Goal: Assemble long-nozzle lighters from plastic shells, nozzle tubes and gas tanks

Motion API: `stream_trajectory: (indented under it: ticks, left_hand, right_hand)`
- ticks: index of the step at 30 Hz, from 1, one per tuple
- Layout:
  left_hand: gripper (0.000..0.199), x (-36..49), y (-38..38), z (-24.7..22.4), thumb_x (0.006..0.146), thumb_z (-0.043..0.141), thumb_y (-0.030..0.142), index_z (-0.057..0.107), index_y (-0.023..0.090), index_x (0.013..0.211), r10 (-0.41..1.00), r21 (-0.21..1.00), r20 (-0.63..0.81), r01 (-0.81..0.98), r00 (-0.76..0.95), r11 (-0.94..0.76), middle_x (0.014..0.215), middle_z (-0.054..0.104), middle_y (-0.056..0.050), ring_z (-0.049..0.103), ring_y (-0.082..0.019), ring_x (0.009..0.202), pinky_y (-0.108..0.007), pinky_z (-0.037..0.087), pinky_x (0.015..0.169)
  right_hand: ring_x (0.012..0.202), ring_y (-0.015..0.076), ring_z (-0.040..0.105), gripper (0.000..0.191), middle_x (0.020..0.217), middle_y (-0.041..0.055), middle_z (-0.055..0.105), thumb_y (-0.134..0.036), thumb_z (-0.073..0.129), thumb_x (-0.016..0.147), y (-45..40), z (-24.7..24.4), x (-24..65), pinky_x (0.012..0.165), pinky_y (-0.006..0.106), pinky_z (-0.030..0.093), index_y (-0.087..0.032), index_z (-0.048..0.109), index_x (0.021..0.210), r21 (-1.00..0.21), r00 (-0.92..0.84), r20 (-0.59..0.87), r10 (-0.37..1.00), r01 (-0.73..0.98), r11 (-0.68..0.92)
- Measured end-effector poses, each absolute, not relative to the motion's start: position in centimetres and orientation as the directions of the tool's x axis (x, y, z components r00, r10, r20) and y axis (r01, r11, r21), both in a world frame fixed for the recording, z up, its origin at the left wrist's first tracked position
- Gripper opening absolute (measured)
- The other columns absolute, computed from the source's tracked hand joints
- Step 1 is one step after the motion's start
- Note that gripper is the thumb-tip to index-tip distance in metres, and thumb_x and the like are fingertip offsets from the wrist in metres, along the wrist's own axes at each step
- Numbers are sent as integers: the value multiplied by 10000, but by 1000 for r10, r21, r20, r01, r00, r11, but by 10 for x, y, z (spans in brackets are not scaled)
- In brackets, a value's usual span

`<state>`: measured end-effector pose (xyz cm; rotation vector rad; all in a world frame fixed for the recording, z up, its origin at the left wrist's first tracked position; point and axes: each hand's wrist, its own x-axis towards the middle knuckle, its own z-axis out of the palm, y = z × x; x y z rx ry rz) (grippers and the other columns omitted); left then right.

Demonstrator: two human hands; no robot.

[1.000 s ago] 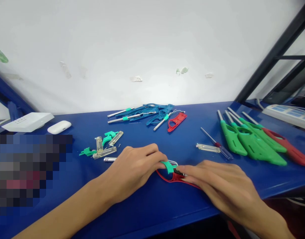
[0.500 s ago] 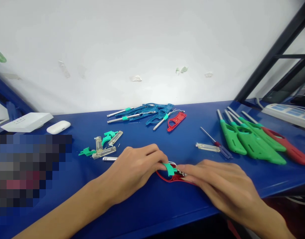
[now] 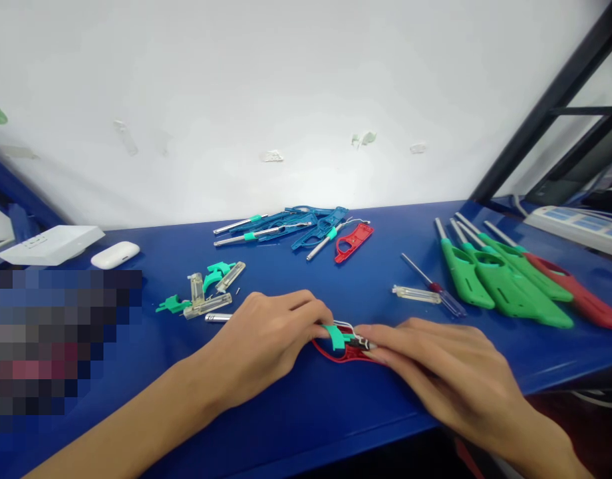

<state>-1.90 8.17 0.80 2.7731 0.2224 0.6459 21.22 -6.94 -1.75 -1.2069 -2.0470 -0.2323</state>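
A red lighter half-shell (image 3: 343, 359) lies near the front of the table, partly covered by my fingers. Over its loop sits a green trigger (image 3: 336, 338), pinched at its left end by my left hand (image 3: 281, 332). Just right of the trigger is a small black part, likely the igniter (image 3: 360, 343), with a white wire (image 3: 344, 324) curving above it. My right hand (image 3: 440, 359) has its thumb and fingertips closed on the black part and the shell's right end. A metal lighter tube (image 3: 218, 318) pokes out left of my left hand; the rest is hidden.
Clear fuel tanks (image 3: 209, 305) and green triggers (image 3: 172, 305) lie at left. Blue half-shells (image 3: 316, 229), metal tubes (image 3: 266, 234) and a red half-shell (image 3: 354, 243) lie at the back. At right are another tank (image 3: 416, 295), a screwdriver (image 3: 443, 296) and several lighters (image 3: 515, 286).
The green trigger has shifted slightly left with my left fingers. My right fingertips have moved a little, so more of the black part shows. Both hands keep their grip.
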Motion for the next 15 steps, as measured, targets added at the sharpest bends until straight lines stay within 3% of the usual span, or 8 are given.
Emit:
stream_trajectory:
  ticks: [15]
  left_hand:
    - [134,-18,81,9,1083,559,138,680,198,1082,242,385,405,76,882,-920,1032,761,8,723,-128,822,-227,517,713]
  right_hand:
    - [702,103,607,419,973,6,760,-90,638,1035,-71,-14,212,661,253,477,-185,603,1442,-187,-306,662,684,816,547]
